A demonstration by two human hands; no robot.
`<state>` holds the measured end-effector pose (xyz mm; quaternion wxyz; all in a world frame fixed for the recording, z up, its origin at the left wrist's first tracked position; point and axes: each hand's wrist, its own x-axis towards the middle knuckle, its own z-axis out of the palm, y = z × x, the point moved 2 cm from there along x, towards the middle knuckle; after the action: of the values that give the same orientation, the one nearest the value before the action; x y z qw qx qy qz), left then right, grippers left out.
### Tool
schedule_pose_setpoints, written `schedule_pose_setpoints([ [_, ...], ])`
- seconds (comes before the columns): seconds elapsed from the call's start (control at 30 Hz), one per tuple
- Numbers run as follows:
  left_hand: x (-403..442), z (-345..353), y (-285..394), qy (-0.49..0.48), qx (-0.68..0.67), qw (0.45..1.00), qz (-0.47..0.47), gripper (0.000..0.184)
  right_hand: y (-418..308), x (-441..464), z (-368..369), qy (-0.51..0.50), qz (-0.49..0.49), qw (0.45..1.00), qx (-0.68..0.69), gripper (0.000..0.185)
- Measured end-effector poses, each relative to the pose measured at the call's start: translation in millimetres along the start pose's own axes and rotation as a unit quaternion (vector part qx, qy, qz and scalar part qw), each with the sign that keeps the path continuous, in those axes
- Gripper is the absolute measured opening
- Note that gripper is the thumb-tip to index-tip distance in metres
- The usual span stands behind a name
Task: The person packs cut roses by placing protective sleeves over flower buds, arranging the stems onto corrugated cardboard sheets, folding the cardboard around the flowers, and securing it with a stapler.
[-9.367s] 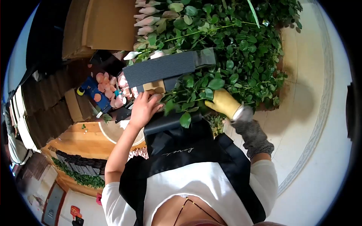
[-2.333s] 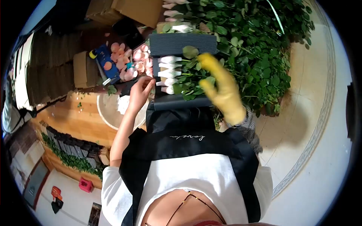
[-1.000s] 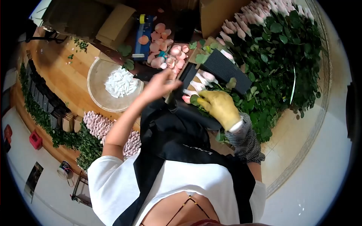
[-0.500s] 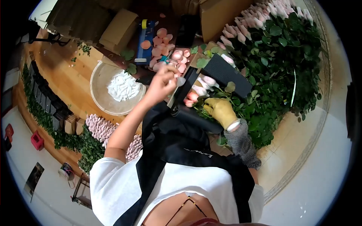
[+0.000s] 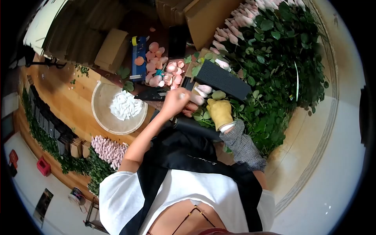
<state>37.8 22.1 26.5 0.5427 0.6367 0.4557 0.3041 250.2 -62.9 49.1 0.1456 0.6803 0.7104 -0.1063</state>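
My bare left hand [image 5: 176,102] is closed, its fingertips at a pale pink rose bud [image 5: 197,100]; they pinch a white net sleeve that shows only in part at the bud. To the right, my gloved right hand [image 5: 220,112], in a yellow glove, curls around rose stems, which its fingers mostly hide. Between the hands are peach-pink rose buds [image 5: 189,110], partly covered by my left fingers. Just above lie white-sleeved rose buds [image 5: 203,90], beside a black ribbed pad [image 5: 223,79].
A round tub [image 5: 98,113] at left holds many white sleeves [image 5: 125,105]. Loose pink petals [image 5: 156,58] lie near a blue box [image 5: 138,62] and a cardboard box [image 5: 111,51]. Sleeved roses with dense leaves [image 5: 274,70] are heaped at right. More bundled roses [image 5: 109,150] stand at lower left.
My left hand has moved down and right, bringing the white sleeve from beside the petals to the rose bud. My gloved hand stays at the stems. The whole view has shifted slightly.
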Motion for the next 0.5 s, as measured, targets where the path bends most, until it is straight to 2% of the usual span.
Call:
schedule_pose_setpoints([
  [0.1,11,-61,-5,0.140,-0.138,0.976,-0.097,0.016,-1,-7,-10,0.070,-0.038,0.996,0.049,0.020],
  [0.17,12,-70,21,0.149,0.005,0.982,0.116,0.015,4,-22,-35,0.088,-0.050,0.985,0.143,0.021],
  [0.2,8,-66,24,0.082,0.001,0.991,0.105,0.015,3,-26,-55,0.157,-0.059,0.959,0.230,0.022],
  [0.23,3,-60,14,-0.027,-0.057,0.997,-0.046,0.013,1,-25,-65,0.157,-0.061,0.959,0.229,0.022],
  [0.3,11,-40,2,-0.104,-0.024,0.991,-0.078,0.019,-4,-21,-75,0.141,0.035,0.983,0.112,0.021],
  [0.33,17,-29,5,-0.132,0.015,0.988,-0.081,0.025,-1,-11,-61,0.081,0.050,0.991,0.094,0.023],
  [0.37,25,-17,9,-0.157,0.054,0.983,-0.080,0.031,0,-1,-31,0.082,0.048,0.995,0.033,0.027],
  [0.43,38,9,19,-0.185,0.178,0.965,-0.060,0.044,-1,12,-24,0.081,0.037,0.996,0.014,0.030],
  [0.5,41,22,33,-0.166,0.268,0.949,-0.007,0.041,1,10,-27,0.085,0.037,0.995,0.044,0.028],
])
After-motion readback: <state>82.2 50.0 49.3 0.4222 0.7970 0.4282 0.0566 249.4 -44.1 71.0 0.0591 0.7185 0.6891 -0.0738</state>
